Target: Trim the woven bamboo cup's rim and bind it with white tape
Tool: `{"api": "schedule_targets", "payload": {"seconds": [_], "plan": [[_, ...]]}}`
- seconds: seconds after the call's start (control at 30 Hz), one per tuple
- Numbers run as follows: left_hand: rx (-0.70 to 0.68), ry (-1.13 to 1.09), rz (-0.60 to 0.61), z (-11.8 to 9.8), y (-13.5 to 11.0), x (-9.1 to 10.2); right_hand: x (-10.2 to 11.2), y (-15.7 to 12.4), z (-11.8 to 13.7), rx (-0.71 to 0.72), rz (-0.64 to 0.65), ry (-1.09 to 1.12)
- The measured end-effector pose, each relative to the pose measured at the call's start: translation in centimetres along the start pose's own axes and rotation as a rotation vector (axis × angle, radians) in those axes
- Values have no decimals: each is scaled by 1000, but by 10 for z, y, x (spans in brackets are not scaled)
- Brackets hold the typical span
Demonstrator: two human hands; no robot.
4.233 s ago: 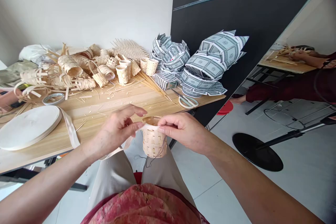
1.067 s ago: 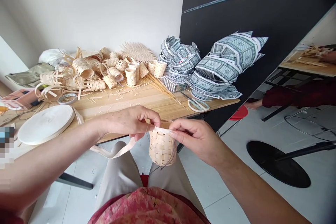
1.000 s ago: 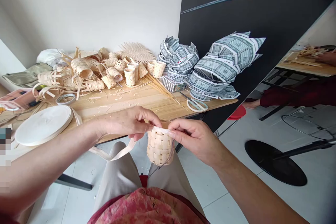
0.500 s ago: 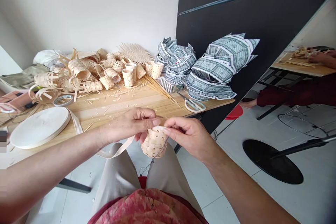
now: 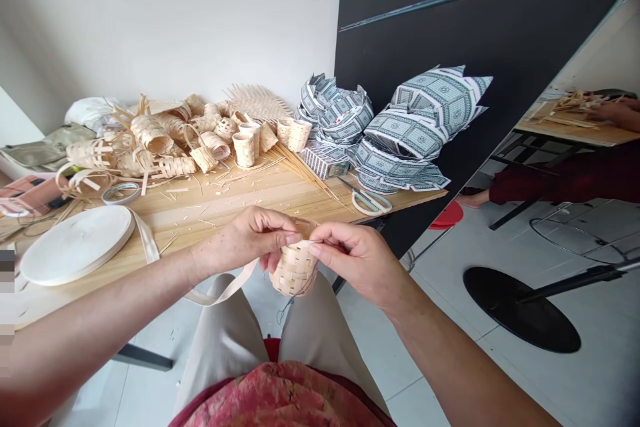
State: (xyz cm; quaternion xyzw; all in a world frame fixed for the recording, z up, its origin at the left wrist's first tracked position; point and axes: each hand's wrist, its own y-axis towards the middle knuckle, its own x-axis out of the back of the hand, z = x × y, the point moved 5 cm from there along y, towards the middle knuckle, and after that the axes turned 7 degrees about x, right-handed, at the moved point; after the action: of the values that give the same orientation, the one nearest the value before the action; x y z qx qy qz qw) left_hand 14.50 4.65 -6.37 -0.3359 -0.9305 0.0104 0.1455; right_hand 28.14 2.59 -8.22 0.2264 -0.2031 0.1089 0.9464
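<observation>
A small woven basket (image 5: 294,271) of pale wood strips hangs between my hands above my lap. My left hand (image 5: 260,233) is closed on its left rim, thumb on the near side and the other fingers partly hidden behind. A cream fabric ribbon (image 5: 227,293) loops down from the left hand and runs back to a wide flat roll (image 5: 77,245) on the table. My right hand (image 5: 353,253) pinches the ribbon against the basket's right rim between thumb and fingers. A thin dark thread (image 5: 286,310) dangles below the basket.
On the wooden table (image 5: 225,203) lie scissors (image 5: 371,201), a tape roll (image 5: 121,193), small cups (image 5: 244,149) and a heap of woven pieces (image 5: 153,135). Folded patterned paper shapes (image 5: 420,130) stack at the right. Another person's hand (image 5: 620,111) shows at the far right.
My left thumb has shifted slightly left along the rim, leaving a little more ribbon showing between my hands. The basket's bottom has risen slightly. My right hand keeps its pinch.
</observation>
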Motion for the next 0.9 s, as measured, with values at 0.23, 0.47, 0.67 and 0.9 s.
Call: {"api": "schedule_targets", "payload": {"seconds": [0.23,0.47,0.67,0.9], "plan": [[16,-2,-9,-2,-4,4,-2,2,-4,-6,-13,-12],[9,-83,31,11,1,7,-3,5,-5,-54,-14,41],[31,-128,-19,15,0,8,-4,6,-3,-74,-49,67],[32,-180,-59,16,0,8,-10,10,-3,-124,-74,140]]}}
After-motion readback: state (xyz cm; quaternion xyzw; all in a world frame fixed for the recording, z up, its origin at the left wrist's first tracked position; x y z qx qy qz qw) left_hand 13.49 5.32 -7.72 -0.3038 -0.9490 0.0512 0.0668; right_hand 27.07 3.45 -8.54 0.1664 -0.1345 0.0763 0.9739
